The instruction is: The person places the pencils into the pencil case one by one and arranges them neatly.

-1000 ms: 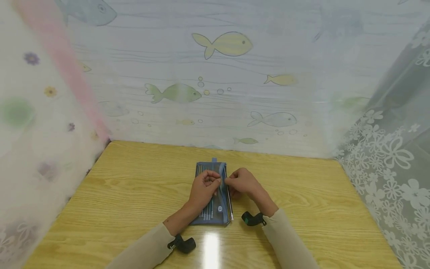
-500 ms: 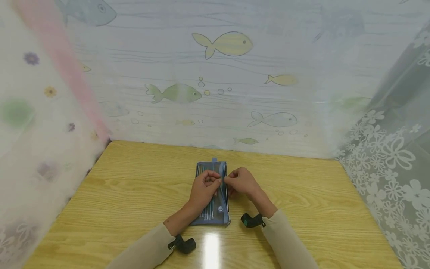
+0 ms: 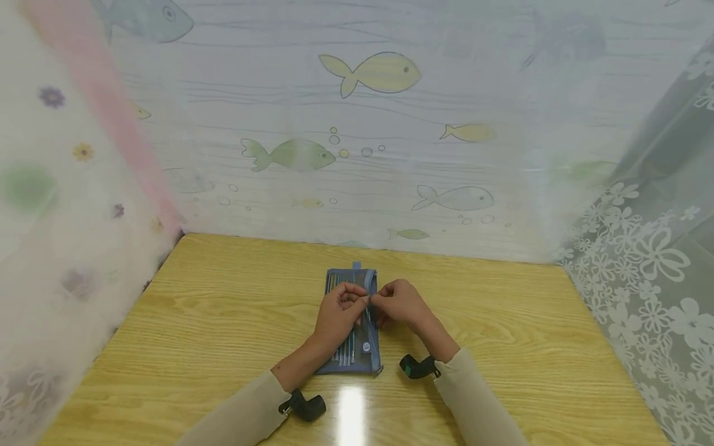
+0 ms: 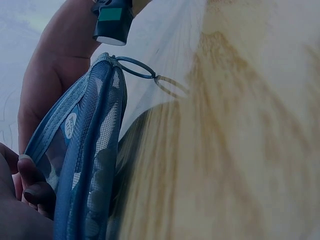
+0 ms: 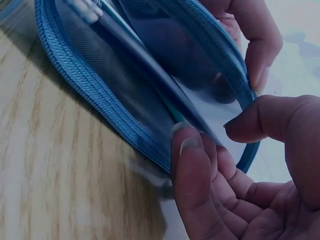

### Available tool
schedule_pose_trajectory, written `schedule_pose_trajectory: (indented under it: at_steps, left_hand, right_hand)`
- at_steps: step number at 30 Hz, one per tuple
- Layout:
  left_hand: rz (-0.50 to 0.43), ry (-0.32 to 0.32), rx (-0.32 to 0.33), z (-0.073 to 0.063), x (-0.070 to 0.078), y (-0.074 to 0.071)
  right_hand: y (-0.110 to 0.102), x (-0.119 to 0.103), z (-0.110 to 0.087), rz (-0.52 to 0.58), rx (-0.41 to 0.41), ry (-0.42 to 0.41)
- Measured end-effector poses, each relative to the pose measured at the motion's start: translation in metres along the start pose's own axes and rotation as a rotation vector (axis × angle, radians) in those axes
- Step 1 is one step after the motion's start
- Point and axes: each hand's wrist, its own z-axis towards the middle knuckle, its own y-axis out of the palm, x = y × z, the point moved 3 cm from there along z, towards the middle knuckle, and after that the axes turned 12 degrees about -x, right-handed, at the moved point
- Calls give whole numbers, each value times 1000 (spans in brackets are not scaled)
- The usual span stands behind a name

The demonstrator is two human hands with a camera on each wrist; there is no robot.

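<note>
A blue mesh pencil case (image 3: 359,367) lies on the wooden table, its long zipped side open toward the right. Several slim pens (image 3: 347,352) show through its front. My left hand (image 3: 336,317) rests over the case and pinches the near lip of the opening. At that opening, my right hand (image 3: 400,302) has its curled fingers round the end of a dark pen (image 5: 150,67). The pen's length lies inside the pouch beside a teal one. In the right wrist view the blue zip (image 5: 90,90) gapes wide, and my right thumb lies along the opposite lip.
A ring zip pull (image 4: 135,66) sticks out from the case's near corner. Black wrist cameras (image 3: 305,406) sit at both sleeves. Wood-grain tabletop (image 3: 234,310) surrounds the case, and a fish-print curtain (image 3: 368,204) hangs behind it.
The pen, which stuck out along the case's right side, has moved leftward into the opening. My right hand has shifted slightly left with it; the left hand stays in place.
</note>
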Motion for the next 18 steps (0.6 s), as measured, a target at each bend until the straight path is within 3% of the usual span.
schedule_pose_trajectory:
  at_steps: [9,18]
  left_hand:
    - [1,-2,5,0,1,1]
    - [5,-6,1,0,1,0]
  right_hand:
    - [-5,-2,-5,6,7,-19]
    - [-11,1,-6,-65,52,-82]
